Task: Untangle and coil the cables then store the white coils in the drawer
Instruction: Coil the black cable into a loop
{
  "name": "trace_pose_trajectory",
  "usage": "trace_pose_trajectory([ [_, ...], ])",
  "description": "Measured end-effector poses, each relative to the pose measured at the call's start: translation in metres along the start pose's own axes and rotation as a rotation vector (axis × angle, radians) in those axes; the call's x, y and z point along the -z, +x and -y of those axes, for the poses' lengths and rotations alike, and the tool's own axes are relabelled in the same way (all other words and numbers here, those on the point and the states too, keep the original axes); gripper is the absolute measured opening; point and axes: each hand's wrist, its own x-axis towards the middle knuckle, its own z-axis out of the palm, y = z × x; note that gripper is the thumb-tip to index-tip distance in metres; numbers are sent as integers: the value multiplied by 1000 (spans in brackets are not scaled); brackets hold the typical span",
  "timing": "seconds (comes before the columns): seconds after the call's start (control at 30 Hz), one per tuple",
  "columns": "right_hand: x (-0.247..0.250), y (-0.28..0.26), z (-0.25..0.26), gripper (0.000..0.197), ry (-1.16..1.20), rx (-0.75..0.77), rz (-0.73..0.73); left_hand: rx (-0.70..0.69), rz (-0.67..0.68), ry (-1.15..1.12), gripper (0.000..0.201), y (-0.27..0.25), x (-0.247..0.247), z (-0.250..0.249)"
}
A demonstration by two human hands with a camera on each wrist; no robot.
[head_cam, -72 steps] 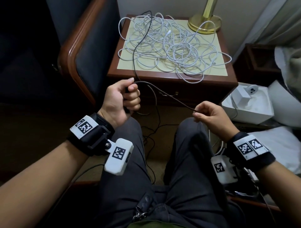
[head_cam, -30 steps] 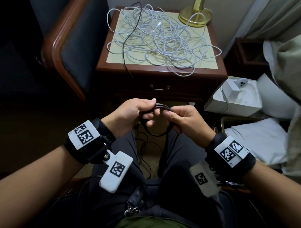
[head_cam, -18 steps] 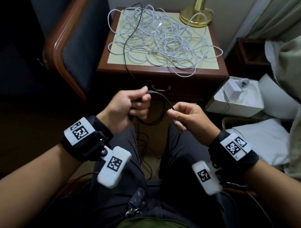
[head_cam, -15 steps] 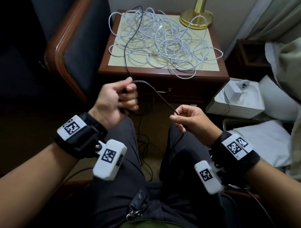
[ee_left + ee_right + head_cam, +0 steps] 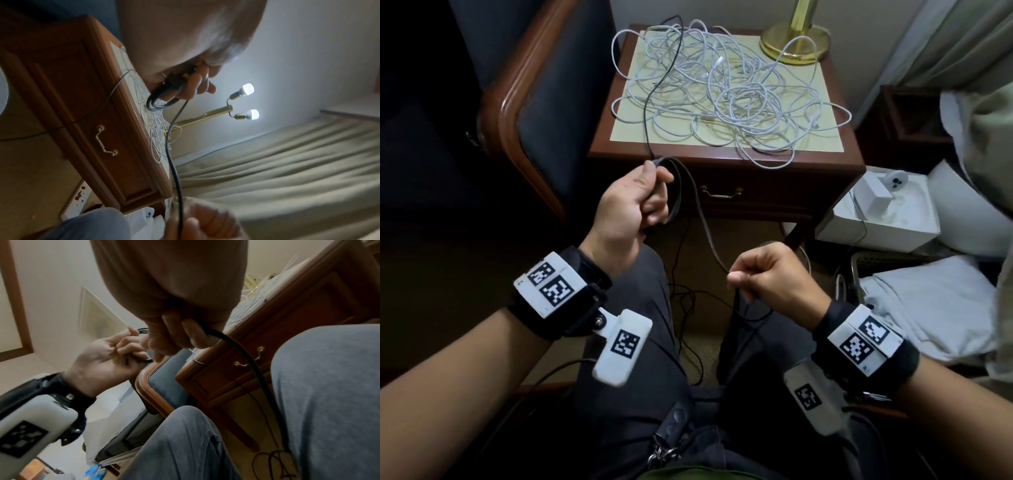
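A tangle of white cables (image 5: 726, 92) covers the top of the wooden nightstand (image 5: 722, 164), with a black cable (image 5: 654, 89) running out of it. My left hand (image 5: 640, 202) grips several loops of that black cable (image 5: 164, 97) in front of the nightstand's left corner. From there the cable (image 5: 705, 226) slopes down to my right hand (image 5: 753, 277), which pinches it above my right thigh and lets the rest hang to the floor (image 5: 257, 369). The drawer (image 5: 722, 195) with its brass handle is shut.
A brass lamp base (image 5: 796, 44) stands at the nightstand's back right. A blue padded chair (image 5: 537, 92) is close on the left. A white open box (image 5: 883, 212) and white cloth (image 5: 928, 305) lie right. Thin black wires (image 5: 688, 308) trail on the carpet between my knees.
My hands met at my lap to add a loop, then parted. The left hand rose toward the nightstand with the loops; the right slid down and rightward along the black cable.
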Motion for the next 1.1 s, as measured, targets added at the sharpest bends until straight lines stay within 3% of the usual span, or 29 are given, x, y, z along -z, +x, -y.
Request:
trace_pose_trajectory([
  [0.17,-2,-7,5,28,9,29,309,45,117,163,35,-12,-15,6],
  [0.27,0,-11,11,26,101,58,390,106,202,231,34,-20,-21,7],
  [0.33,2,-11,15,28,174,77,351,133,255,287,33,-24,-23,7],
  [0.57,7,-6,19,26,298,93,4,253,418,404,33,-30,-27,6],
  [0.8,12,-2,11,13,290,160,-133,244,333,331,37,-22,-21,4],
  [1.1,8,-2,12,12,308,195,-158,401,434,331,41,-26,-26,4],
])
